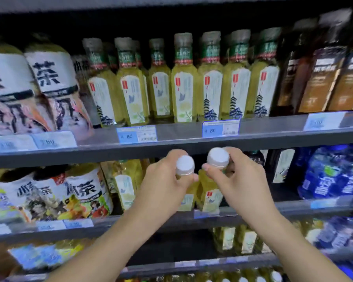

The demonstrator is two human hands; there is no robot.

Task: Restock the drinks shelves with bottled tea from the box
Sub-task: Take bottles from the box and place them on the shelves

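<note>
Two bare hands reach in at the front edge of the middle shelf [293, 206], each wrapped around the neck of a bottle of pale green tea just under its white cap. The left hand [163, 180] has its fingers curled shut about the left bottle [184, 165], whose body is mostly hidden behind the palm. The right hand [235, 178] pinches the right bottle [209, 192] with thumb and fingers closed around the neck, and the label shows below. The two bottles stand upright and just beside each other, their bases at the shelf's front lip over a price tag [206, 213]. Close above the caps runs the front rail of the upper shelf [177, 137], carrying blue price labels marked 4.80. On that upper shelf a row of green tea bottles [183, 78] stands along the front edge, with large white-labelled bottles [49, 88] to the left end and brown bottles [318, 78] to the right. On the middle shelf, to the left of the hands stand more green tea and illustrated bottles [82, 192]; blue bottles [334, 174] fill the right end. The shelf space straight behind the held bottles is dark. No box is visible.
</note>
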